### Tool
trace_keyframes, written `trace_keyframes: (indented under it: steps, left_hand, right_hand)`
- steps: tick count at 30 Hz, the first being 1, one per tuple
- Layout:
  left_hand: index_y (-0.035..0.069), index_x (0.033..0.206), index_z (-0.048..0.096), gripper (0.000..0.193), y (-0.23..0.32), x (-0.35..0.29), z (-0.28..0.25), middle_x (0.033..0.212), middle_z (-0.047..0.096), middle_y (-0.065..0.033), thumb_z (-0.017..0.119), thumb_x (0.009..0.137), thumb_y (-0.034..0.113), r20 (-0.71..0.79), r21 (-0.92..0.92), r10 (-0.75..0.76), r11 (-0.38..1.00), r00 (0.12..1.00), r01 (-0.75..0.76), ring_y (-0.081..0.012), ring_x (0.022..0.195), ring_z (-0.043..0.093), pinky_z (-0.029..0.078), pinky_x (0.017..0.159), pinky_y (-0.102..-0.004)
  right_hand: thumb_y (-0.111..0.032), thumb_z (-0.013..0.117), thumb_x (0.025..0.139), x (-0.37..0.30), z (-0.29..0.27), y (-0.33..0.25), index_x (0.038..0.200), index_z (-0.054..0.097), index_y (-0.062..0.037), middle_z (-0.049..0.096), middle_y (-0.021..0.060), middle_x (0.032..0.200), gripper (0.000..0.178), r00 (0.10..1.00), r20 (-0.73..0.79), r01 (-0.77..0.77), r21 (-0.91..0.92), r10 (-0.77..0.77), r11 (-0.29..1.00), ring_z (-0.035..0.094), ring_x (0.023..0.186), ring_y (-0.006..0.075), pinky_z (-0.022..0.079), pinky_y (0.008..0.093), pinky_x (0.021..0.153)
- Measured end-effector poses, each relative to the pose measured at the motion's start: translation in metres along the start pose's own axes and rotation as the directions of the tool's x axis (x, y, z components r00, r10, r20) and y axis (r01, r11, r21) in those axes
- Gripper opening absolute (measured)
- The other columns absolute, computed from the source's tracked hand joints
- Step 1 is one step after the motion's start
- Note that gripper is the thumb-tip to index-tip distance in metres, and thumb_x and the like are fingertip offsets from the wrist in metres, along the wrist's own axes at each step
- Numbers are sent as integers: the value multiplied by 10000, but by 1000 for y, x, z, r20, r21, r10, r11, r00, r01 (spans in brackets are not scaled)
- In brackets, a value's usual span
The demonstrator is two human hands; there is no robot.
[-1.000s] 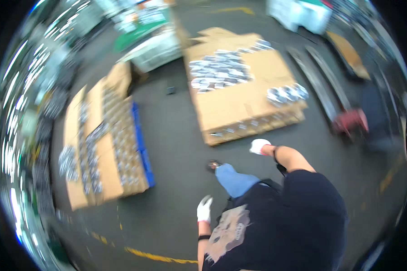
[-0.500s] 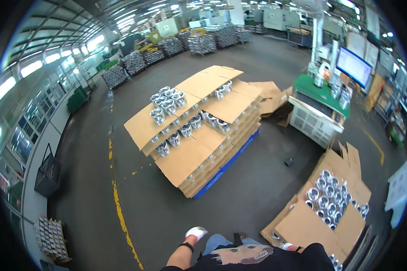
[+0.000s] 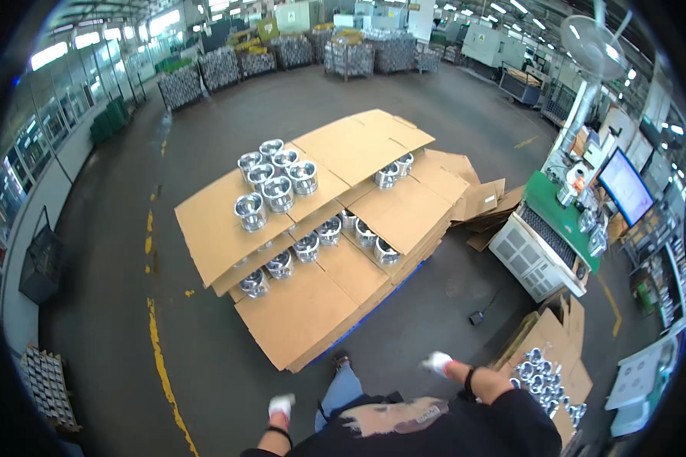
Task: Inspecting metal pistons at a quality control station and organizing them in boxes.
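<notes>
My left hand [image 3: 280,404], in a white glove, hangs low by my left side, touching nothing I can see; its fingers are too small and blurred to read. Further out, my right hand [image 3: 438,364], also white-gloved, swings forward over the floor with fingers loosely apart and nothing in it. Ahead of both stands a pallet stack of cardboard sheets [image 3: 305,305]. Shiny cylindrical metal parts, like pistons [image 3: 278,194], stand in a group on its upper left, and more show between the layers.
To the right is a green-topped bench [image 3: 545,199] with a monitor [image 3: 625,183]. Another cardboard stack with metal parts [image 3: 537,381] lies near my right side. A small black pedal-like box [image 3: 476,317] sits on the floor. Full wire crates [image 3: 349,57] line the back.
I have come closer to the pallet stack, and my view has turned. My right hand has swung forward into plain sight; my left has dropped back toward my side.
</notes>
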State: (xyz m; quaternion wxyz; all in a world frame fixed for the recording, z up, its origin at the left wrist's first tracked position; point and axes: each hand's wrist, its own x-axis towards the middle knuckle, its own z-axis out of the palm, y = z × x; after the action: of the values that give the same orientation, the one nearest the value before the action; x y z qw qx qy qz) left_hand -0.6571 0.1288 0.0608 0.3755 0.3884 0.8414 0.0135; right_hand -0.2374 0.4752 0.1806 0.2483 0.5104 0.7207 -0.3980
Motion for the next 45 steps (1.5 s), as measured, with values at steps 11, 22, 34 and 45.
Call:
trace_keyframes:
  steps: [11,22,34,45]
  left_hand:
    - [100,1250,509,753,262,207,-474,1238,523,-124,722,649,501,-685,320,168,943,709,86,-303,1203,442,307,1031,-428]
    - [112,750,688,363,282,288,-502,861,665,-135,582,776,458,-507,446,162,890,847,97,-272,789,640,469,719,-404]
    - [98,633,652,371,265,301,-492,679,628,-101,654,707,462,-594,419,226,906,772,57,-251,677,620,455,629,-395]
    - [101,637,658,329,267,294,-496,648,620,-83,658,699,425,-628,418,236,906,742,66,-251,637,612,453,618,-390]
  right_hand:
    - [-363,574,806,148,-308,-304,1100,630,-93,648,180,1011,403,786,-227,488,-341,-575,803,612,954,339,470,404,850]
    - [-358,614,770,295,-435,-512,1016,609,-77,622,194,959,374,369,-222,551,-730,-903,404,602,833,356,447,435,772]
    - [-409,588,793,364,-478,-587,994,651,-105,653,191,942,370,539,191,740,-572,-820,353,620,902,364,481,446,806]
    - [-399,744,656,334,-516,-564,1381,325,-116,635,212,990,884,412,331,727,-680,-849,88,624,891,360,474,440,842]
